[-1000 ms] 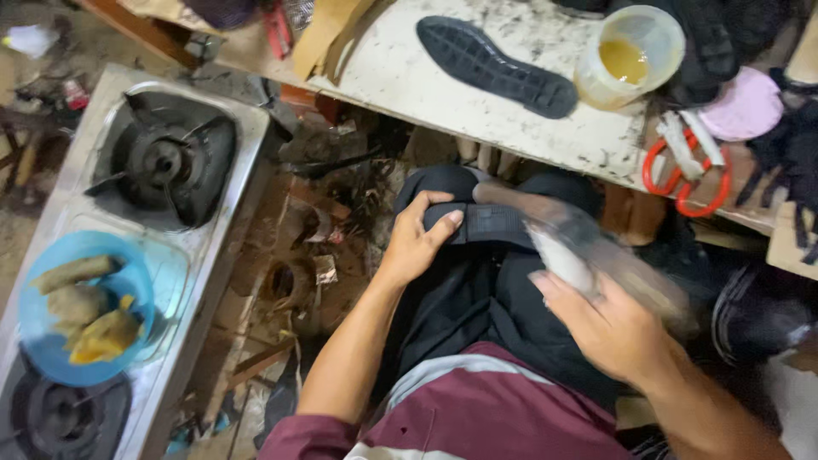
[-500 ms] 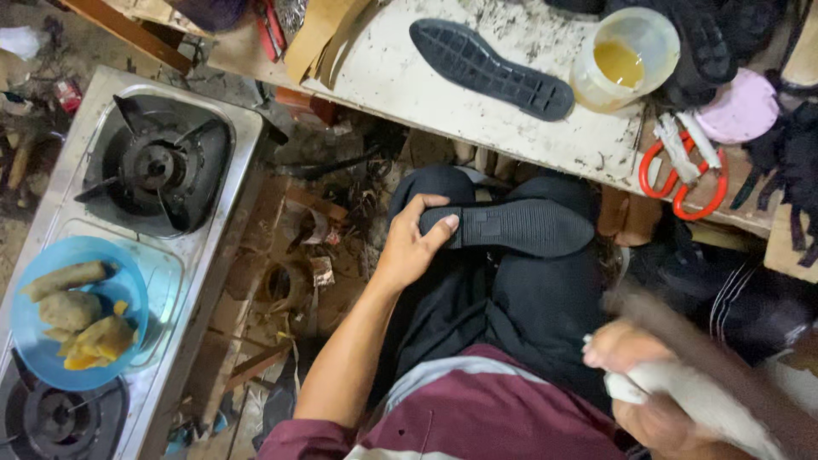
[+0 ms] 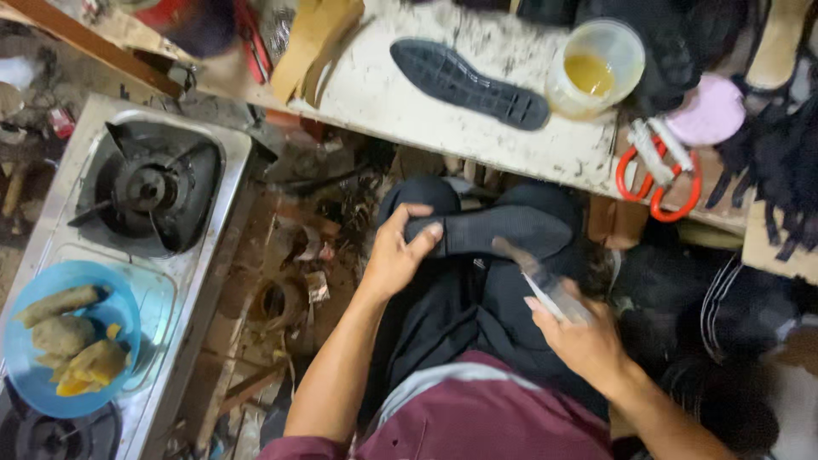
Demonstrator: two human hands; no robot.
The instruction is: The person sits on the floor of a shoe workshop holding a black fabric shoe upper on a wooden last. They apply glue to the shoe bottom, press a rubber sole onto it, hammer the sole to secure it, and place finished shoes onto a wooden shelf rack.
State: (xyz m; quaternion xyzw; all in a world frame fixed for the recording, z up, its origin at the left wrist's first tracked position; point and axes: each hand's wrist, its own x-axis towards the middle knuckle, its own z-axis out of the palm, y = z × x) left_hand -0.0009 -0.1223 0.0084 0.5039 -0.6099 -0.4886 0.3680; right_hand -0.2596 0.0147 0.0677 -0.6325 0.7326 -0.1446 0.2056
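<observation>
A dark shoe sole (image 3: 503, 232) lies across my knees, below the workbench edge. My left hand (image 3: 399, 252) grips its heel end, thumb on top. My right hand (image 3: 579, 336) holds a brush (image 3: 535, 274) with a pale handle, its blurred tip touching the sole's upper face. A second black sole (image 3: 467, 83) lies tread up on the white workbench (image 3: 375, 98). A clear plastic tub of yellow glue (image 3: 594, 68) stands to its right.
Red-handled scissors (image 3: 660, 175) and a pink lid (image 3: 706, 111) lie at the bench's right end, with dark shoe parts beyond. A gas stove (image 3: 149, 192) stands on my left, a blue bowl of food (image 3: 64, 341) on it. Scraps litter the floor.
My right hand swung back down to my lap, then returned with the brush onto the sole. My left hand kept its grip on the sole.
</observation>
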